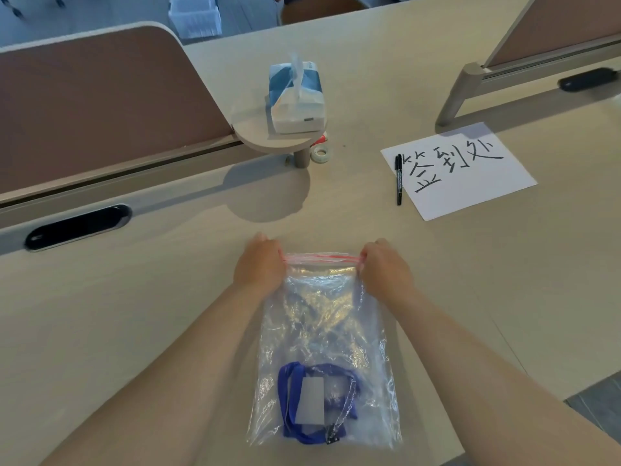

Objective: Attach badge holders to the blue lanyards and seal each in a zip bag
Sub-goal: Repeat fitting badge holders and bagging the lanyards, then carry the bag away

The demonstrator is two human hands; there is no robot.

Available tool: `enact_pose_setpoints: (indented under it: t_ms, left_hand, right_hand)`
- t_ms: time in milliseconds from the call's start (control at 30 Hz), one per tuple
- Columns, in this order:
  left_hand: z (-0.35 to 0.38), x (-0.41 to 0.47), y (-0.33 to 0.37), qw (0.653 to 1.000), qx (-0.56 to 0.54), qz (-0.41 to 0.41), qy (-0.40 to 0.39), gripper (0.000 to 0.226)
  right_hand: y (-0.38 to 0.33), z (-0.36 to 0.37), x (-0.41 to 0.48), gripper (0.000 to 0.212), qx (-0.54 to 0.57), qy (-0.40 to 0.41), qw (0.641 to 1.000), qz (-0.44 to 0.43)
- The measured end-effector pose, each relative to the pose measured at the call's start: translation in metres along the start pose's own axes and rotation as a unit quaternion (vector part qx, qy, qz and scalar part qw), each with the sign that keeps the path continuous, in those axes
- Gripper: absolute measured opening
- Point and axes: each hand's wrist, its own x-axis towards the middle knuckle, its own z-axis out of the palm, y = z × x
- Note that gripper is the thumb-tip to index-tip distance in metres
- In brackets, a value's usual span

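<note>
While lying flat on the pale table (168,314): clear zip bag (322,314), mouth turned away from the wearer, red zip strip (319,257) drawn taut between two hands.

At the top left corner: left hand (260,264), fingers curled, clamped on the end of the strip. At the top right corner: right hand (383,267), likewise curled and clamped on the other end. Bare forearms stretched forward along both sides of the bag.

Whether sealed along the whole strip: cannot tell (two red lines close together, plastic too shiny to judge).

Inside, at the bottom end nearest the wearer: blue lanyard (289,398), loosely looped, with badge holder (311,401) lying across it, pale card showing, and a small black clip (332,439) at the lower edge. Upper half of the bag crumpled and glossy.

Background, well apart from the bag:
- tissue pack (297,95) on a small round shelf (255,139) at the end of a brown divider panel (100,95)
- roll of white tape (319,153) just beside the shelf's post
- to the right, white sheet of paper (487,183) with large black handwritten characters
- black marker (399,179) lying along the sheet's left edge
- at far left, dark oval cable slot (79,227) in the table
</note>
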Motion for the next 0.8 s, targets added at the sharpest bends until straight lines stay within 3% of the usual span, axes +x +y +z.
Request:
enact_pose_setpoints:
  t_ms: [200, 533, 633, 800]
  left_hand:
    - [-0.009, -0.003, 0.001, 1.000, -0.004, 0.011, -0.006, 0.013]
    - [-0.044, -0.014, 0.001, 0.982, -0.188, -0.011, -0.020, 0.015]
    - [-0.057, -0.025, 0.008, 0.961, -0.272, -0.039, -0.041, 0.009]
    - [-0.084, -0.054, 0.017, 0.926, -0.368, -0.057, -0.057, 0.012]
  right_hand:
    - [-0.002, -0.013, 0.001, 0.010, 0.019, -0.022, 1.000, 0.001]
    - [-0.012, -0.048, -0.013, 0.006, 0.161, -0.008, 0.985, 0.067]
    - [-0.020, -0.065, -0.024, 0.006, 0.187, -0.026, 0.977, 0.100]
    - [-0.034, -0.099, -0.052, 0.013, 0.317, -0.072, 0.929, 0.175]
